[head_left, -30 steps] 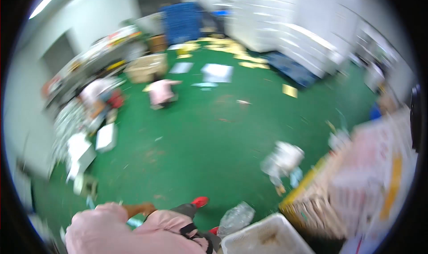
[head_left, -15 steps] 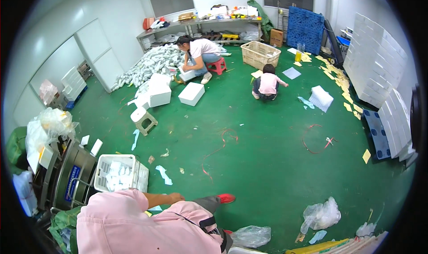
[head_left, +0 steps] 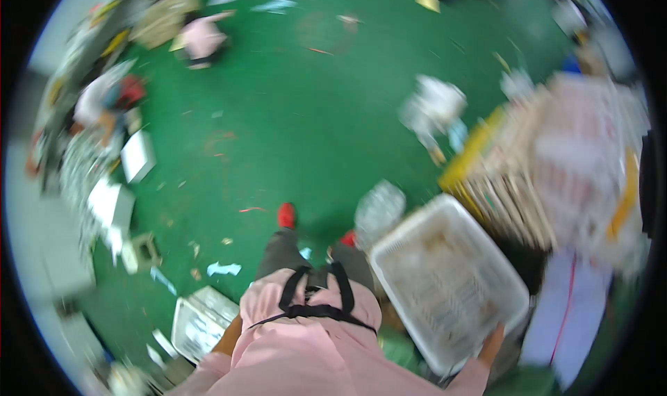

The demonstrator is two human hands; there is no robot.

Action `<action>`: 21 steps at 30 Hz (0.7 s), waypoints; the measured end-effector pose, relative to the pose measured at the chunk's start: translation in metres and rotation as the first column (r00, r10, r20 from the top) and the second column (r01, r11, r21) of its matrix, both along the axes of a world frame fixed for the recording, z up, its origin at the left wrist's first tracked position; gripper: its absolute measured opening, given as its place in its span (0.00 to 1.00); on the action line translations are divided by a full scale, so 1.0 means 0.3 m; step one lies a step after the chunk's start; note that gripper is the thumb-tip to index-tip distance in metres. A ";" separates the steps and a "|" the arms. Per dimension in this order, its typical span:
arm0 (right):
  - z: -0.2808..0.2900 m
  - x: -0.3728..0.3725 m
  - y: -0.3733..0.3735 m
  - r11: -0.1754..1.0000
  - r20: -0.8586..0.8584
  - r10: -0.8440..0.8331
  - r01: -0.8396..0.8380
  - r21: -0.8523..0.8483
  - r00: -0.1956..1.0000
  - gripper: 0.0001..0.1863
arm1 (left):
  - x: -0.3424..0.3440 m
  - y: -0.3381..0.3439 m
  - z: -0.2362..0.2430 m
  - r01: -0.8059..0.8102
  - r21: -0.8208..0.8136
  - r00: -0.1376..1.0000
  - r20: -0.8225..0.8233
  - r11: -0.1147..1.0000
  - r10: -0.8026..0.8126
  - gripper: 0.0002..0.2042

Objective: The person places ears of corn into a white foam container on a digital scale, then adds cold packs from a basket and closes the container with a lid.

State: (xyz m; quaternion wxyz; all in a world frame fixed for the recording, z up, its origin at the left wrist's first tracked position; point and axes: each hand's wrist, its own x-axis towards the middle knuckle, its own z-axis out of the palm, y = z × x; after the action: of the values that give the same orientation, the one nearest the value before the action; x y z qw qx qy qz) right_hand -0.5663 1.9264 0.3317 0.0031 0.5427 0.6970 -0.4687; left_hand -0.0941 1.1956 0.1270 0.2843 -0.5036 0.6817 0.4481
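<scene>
Green floor (head_left: pixel 299 125) fills the middle of a cluttered workroom as a person in a pink shirt (head_left: pixel 313 354) stands beside an open white crate (head_left: pixel 445 285), set toward the floor's near right. The right hand (head_left: pixel 492 344) rests at the crate's rim by its near right corner; blur leaves its grip unclear. The left hand is hidden beyond the shirt, so its grip cannot be told. A clear plastic bag (head_left: pixel 380 210) lies at the crate's far left corner, close to the person's red shoes (head_left: pixel 286 216). Along the floor's right edge stands a blurred stack trimmed in yellow (head_left: pixel 500 180); a white plastic bag (head_left: pixel 438 104) lies near it. At the floor's far left, two people (head_left: pixel 203 38) stay low, one beside a long, laden counter (head_left: pixel 83 62). White boxes (head_left: pixel 137 156) line that edge, and blue scraps (head_left: pixel 224 268) litter the floor nearer the person.
</scene>
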 end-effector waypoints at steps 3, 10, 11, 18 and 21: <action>0.227 0.151 0.071 0.995 -0.203 -0.090 0.094 0.012 0.975 0.18 | -0.269 -0.054 0.030 0.138 0.133 0.990 0.021 0.981 -0.142 0.13; 0.505 0.074 -0.455 0.988 -0.087 -0.152 0.149 -0.033 0.985 0.14 | -0.752 -0.353 0.296 0.068 0.140 0.985 -0.164 0.988 -0.045 0.14; 0.557 0.078 -0.504 0.990 -0.164 -0.111 0.094 -0.108 0.980 0.14 | -0.815 -0.396 0.314 -0.268 0.224 0.962 0.003 0.937 0.274 0.13; 0.854 -0.077 -0.943 0.759 -0.517 -0.128 -0.252 -0.600 0.846 0.19 | -1.246 -0.455 0.403 -0.175 0.293 0.899 -0.343 0.940 0.274 0.18; 0.881 -0.247 -1.200 0.677 -0.494 -0.024 -0.350 -0.648 0.869 0.21 | -1.478 -0.263 0.637 -0.006 0.448 0.781 -0.556 0.894 0.284 0.18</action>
State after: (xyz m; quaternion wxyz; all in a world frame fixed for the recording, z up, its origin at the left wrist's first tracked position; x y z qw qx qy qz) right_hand -0.6403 1.5665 0.5960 0.0917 0.3024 0.4835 -0.8163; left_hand -0.5374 1.1167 0.3181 0.1158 -0.3108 0.5807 0.7435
